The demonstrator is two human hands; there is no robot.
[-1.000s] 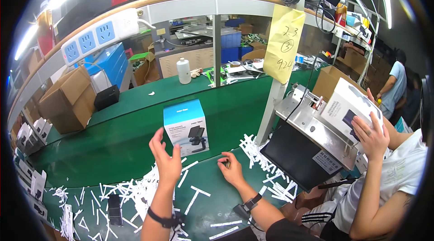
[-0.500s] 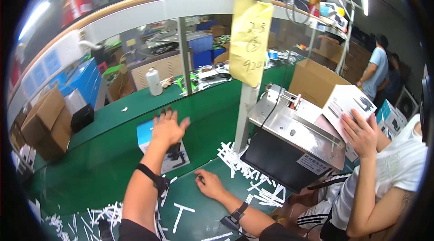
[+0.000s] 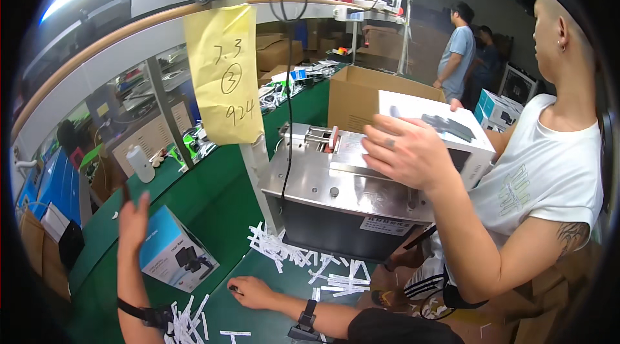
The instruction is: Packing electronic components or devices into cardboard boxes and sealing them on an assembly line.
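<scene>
My left hand [image 3: 134,218] is raised at the left, slightly blurred, with its fingers stretched out and apart. It is beside a blue and white box [image 3: 179,255] that carries a picture of a black holder-like device and stands on the green surface; I see nothing in this hand. On the green bench my right hand [image 3: 252,292] rests with curled fingers, a small dark thing showing at its fingertips that is too small to name. To the right, a co-worker's hand [image 3: 410,153] lies against a white box [image 3: 445,134] held over a metal-topped machine [image 3: 342,182].
Cut paper strips [image 3: 284,248] lie scattered by the machine's base and near my left forearm. A yellow paper sheet [image 3: 226,79] hangs on a post. An open cardboard box [image 3: 355,99] stands behind the machine. A white bottle [image 3: 140,164] is on the ledge.
The view has swung to the right. My left hand has come off the front of the blue and white box to its left side. The co-worker's white box has tilted flatter above the machine.
</scene>
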